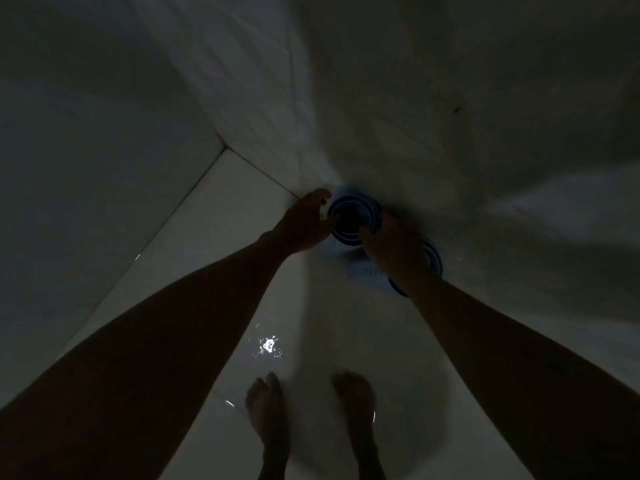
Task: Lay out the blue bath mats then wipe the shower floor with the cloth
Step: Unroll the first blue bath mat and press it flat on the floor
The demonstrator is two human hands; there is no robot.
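- Blue mats [349, 216] sit at the far edge of the shower floor [221, 244], against the wall [263, 98] and just right of the corner seam; a round mat with pale rings shows between the hands, and more blue peeks out beside the right wrist.
- Left hand [304, 223] touches the round mat's left rim with fingers spread wide and curled over the edge; it looks like a loose hold, not a firm pinch.
- Right hand [391, 247] lies over the mat's lower right part, fingers bent on the blue; the light is too dim to say whether they grip it or only press on it.
- Step in hand, as I judge it: spreading the mats flat, so the laying-out half of the task is under way and wiping has not begun. No cloth is visible.
- To do it well: hold opposite rims, ease the mat away from the wall so no edge rides up it, then press from the centre outward so it lies flat.
- Glare [268, 346] near the 2 bare feet [266, 407] suggests a wet floor; a mat may slide, so weight should stay steady while leaning forward.
- How many mats are stacked under the right hand cannot be told.
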